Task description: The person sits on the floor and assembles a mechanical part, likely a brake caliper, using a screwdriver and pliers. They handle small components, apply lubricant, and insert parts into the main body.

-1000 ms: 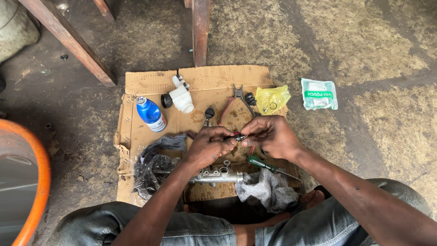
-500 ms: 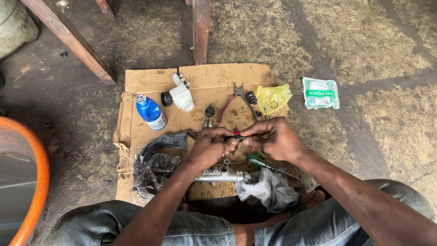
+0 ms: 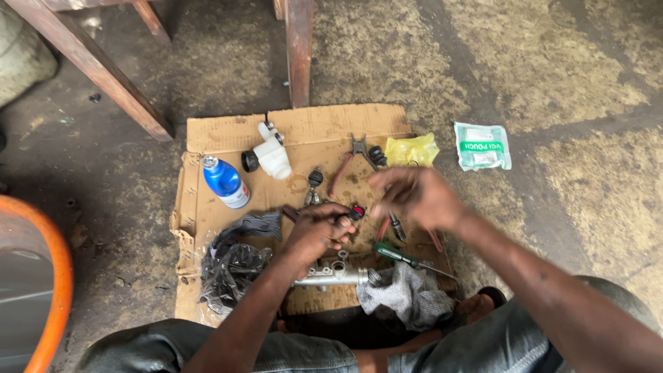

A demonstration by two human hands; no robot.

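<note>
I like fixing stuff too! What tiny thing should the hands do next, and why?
Probably bring the right hand back to the left hand. The left pinches a small red and black part over the cardboard, while the right, blurred, hovers apart from it and looks empty.

left hand (image 3: 319,231) fisted, right hand (image 3: 414,197) blurred, fingers spread

Single view only: head-worn camera, looking steeply down and slightly forward from above seated person's lap. Close range, arm's reach. Cardboard sheet (image 3: 228,131) on concrete floor (image 3: 552,69) fills centre of frame; its far edge toward top, near edge against knees at bottom. Left hand (image 3: 314,231) and right hand (image 3: 418,197) enter from bottom, mid-frame. Wooden legs (image 3: 299,48) beyond far edge; orange rim (image 3: 48,276) at left border. No second view, so no shared area.
</note>
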